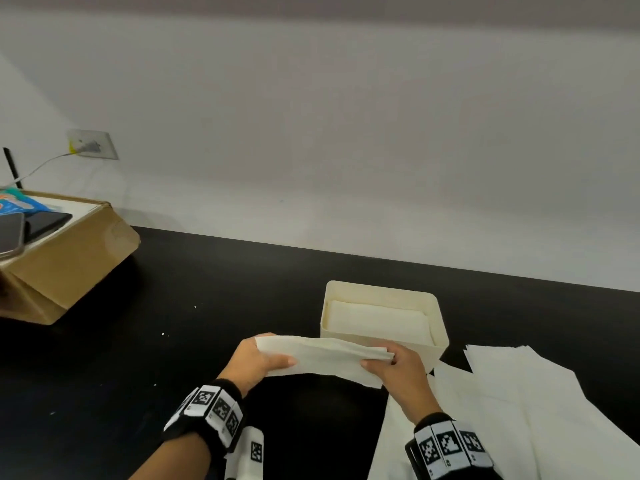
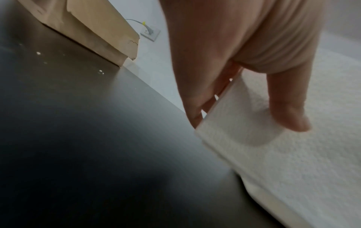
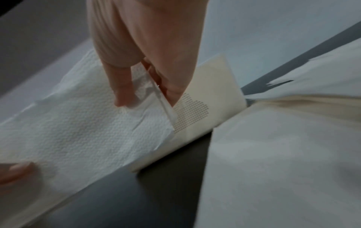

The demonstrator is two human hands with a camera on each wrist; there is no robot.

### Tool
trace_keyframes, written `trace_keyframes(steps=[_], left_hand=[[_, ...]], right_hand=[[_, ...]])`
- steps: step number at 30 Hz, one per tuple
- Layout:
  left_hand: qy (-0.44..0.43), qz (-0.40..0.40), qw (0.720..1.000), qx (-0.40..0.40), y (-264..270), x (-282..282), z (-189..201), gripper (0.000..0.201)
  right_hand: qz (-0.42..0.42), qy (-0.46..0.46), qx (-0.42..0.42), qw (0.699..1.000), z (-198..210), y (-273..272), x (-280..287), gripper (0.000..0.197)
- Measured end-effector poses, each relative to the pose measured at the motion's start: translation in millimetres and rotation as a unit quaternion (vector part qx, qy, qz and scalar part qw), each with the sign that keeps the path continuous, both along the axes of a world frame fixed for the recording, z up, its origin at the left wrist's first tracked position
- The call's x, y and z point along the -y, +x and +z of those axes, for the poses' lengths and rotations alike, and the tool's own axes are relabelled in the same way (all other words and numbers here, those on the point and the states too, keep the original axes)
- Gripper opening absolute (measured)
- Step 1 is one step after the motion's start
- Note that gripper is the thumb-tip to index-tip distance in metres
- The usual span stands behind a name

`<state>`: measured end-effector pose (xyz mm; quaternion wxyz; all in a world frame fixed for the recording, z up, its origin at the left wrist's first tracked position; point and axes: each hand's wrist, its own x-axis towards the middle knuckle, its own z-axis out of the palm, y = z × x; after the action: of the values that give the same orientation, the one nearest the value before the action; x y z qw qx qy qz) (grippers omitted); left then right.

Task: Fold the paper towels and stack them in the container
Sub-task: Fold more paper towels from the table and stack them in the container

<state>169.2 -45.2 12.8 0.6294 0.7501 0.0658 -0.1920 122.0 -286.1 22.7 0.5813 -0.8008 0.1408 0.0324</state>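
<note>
A folded white paper towel (image 1: 325,355) hangs in the air just in front of the cream container (image 1: 440,341), held at both ends. My left hand (image 1: 258,358) pinches its left end, thumb on the near face and fingers behind; the left wrist view shows that pinch on the folded towel (image 2: 263,146). My right hand (image 1: 394,365) pinches the right end, and in the right wrist view its thumb presses the towel (image 3: 82,131) against the fingers. Inside the container lies a folded towel (image 1: 377,320). The container's perforated wall (image 3: 197,108) stands right behind the held towel.
Several unfolded paper towels (image 1: 512,403) are spread on the black table (image 1: 138,358) to the right and under my right forearm. A cardboard box (image 1: 69,258) with phones on top sits at the far left. A wall socket (image 1: 93,144) with a cable is behind it.
</note>
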Motion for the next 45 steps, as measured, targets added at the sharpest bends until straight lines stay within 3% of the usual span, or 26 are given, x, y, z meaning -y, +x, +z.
trace_keyframes(steps=[8, 12, 16, 18, 23, 26, 31, 38, 45], left_hand=[[0.026, -0.027, 0.998, -0.05, -11.1, 21.9, -9.6, 0.036], [0.048, -0.028, 0.997, -0.045, -15.6, 30.9, -10.1, 0.035], [0.086, -0.017, 0.994, -0.069, -15.3, 37.0, -11.4, 0.053], [0.099, -0.009, 0.993, -0.069, -13.2, 39.7, -7.1, 0.054], [0.042, 0.012, 0.999, 0.011, 1.6, 51.5, 24.3, 0.037], [0.042, 0.006, 0.996, 0.082, 19.9, 66.6, 47.4, 0.038], [0.118, 0.021, 0.983, 0.139, 51.5, 98.7, 60.2, 0.045], [0.191, 0.0, 0.974, 0.122, 72.2, 123.8, 42.1, 0.053], [0.354, -0.077, 0.92, 0.147, 74.6, 136.1, 28.7, 0.038]], right_hand=[[-0.016, 0.035, -0.053, 0.998, -34.1, -14.9, 14.8, 0.033], [-0.024, 0.052, -0.068, 0.996, -38.4, -12.0, 16.5, 0.035], [-0.042, 0.03, -0.097, 0.994, -40.4, -13.1, 15.9, 0.048], [-0.056, 0.026, -0.087, 0.994, -34.7, -12.1, 17.4, 0.044], [-0.08, 0.052, -0.021, 0.995, 11.1, 3.8, 33.5, 0.027], [-0.102, -0.001, 0.024, 0.994, 37.0, 25.1, 46.0, 0.031], [-0.158, -0.059, 0.051, 0.984, 53.6, 55.9, 56.0, 0.03], [-0.171, -0.099, -0.01, 0.98, 32.7, 69.5, 56.8, 0.037], [-0.144, -0.16, -0.036, 0.976, 15.3, 74.2, 55.2, 0.044]])
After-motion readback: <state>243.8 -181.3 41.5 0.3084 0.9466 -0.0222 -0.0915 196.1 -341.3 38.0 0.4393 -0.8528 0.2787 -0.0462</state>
